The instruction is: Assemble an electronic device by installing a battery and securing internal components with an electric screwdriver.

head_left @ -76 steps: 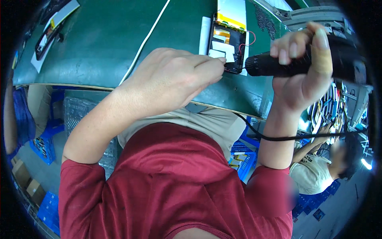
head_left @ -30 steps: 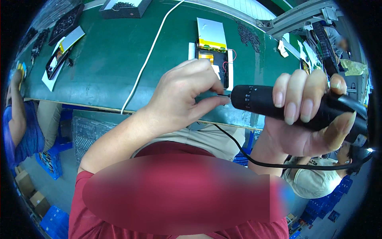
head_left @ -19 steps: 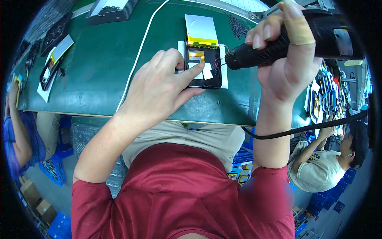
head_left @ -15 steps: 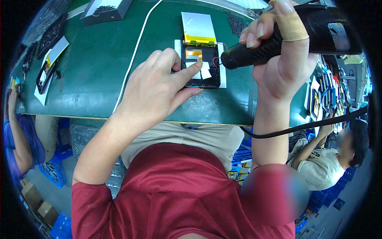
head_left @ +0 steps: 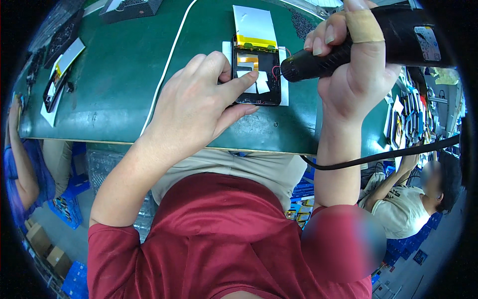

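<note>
An opened black electronic device [head_left: 272, 92] with a ribbon cable, white stickers and red wires lies on a white sheet [head_left: 285, 94] on the table. A flat silver battery [head_left: 254, 22] with yellow tape is folded out beyond its far edge. My left hand [head_left: 194, 99] grips the device: the index fingertip presses inside it, the thumb lies along its near edge, and the other fingers curl at its left side. In my right hand [head_left: 356, 70], which is closed and has tape round one finger, is a black corded electric screwdriver [head_left: 318, 62]. Its nose points left at the device's right edge.
Loose black screws [head_left: 301, 25] lie at the far right, and a black box [head_left: 130, 10] stands at the far left. Another opened device [head_left: 52, 94] is on the left. A white cable [head_left: 172, 60] crosses the table. Several device parts [head_left: 411, 109] are stacked right. Other people sit at both sides.
In the picture the device and its battery sit slightly farther right and up, with my left hand still on it. The screwdriver stays at the right edge, almost unmoved.
</note>
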A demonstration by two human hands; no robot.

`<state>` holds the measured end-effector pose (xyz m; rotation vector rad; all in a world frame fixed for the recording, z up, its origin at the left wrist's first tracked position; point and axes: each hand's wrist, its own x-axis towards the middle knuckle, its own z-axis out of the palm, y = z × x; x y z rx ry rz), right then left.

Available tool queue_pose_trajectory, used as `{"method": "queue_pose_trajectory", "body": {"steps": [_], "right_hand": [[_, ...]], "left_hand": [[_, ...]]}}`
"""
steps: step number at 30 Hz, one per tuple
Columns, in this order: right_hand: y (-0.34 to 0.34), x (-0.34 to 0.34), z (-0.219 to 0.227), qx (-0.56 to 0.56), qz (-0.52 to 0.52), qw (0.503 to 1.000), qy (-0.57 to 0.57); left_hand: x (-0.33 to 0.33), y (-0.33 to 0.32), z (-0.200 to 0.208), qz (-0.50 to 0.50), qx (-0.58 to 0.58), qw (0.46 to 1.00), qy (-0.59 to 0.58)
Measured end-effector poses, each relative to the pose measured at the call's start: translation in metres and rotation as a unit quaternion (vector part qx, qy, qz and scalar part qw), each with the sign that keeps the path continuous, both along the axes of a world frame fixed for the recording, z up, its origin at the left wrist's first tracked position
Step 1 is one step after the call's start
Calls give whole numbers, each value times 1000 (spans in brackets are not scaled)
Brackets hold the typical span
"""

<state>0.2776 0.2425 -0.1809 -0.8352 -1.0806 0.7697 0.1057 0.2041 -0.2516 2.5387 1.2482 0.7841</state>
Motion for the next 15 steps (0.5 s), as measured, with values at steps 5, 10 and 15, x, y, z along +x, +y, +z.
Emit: {"method": "queue_pose_trajectory", "body": {"steps": [5,10,15], "right_hand": [[7,-3,-6,-11,5,1000,-25],[10,1,-8,6,6,999,-32],[15,2,-18,52,119,987,-93]], "left_hand": [[-3,5,-4,7,0,1000,14],[-3,6,0,-1,2,1000,10],[-1,1,8,0,-3,1000,16]]}}
